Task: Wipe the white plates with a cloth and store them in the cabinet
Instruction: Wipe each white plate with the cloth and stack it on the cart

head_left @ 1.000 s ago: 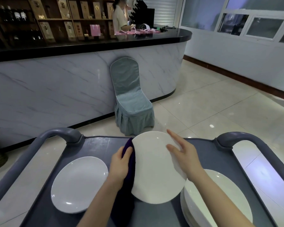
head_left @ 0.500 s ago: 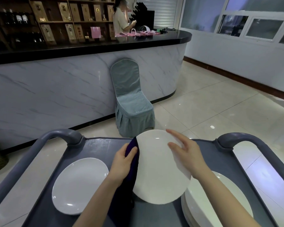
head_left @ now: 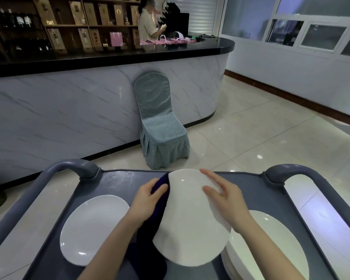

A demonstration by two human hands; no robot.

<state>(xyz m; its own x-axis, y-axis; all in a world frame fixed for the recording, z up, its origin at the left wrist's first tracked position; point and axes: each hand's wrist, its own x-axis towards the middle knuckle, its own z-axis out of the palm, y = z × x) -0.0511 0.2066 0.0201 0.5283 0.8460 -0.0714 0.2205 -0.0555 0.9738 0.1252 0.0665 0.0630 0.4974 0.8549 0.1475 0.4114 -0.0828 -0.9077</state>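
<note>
Plate [head_left: 190, 229] hides most of cloth [head_left: 148, 237] | stack [head_left: 271, 239] cropped bottom-right

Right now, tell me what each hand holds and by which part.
Left hand grips the cloth by its upper end, pressing it to the left rim of the plate. Right hand lies flat on the plate's upper right.

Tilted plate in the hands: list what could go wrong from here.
1. The tilted plate is steadied only by flat fingers of the right hand and by the left hand pressing the dark cloth against it, so it could slip out.
2. Its lower edge hangs close over the plate stack, so a slip might chip both.
</note>
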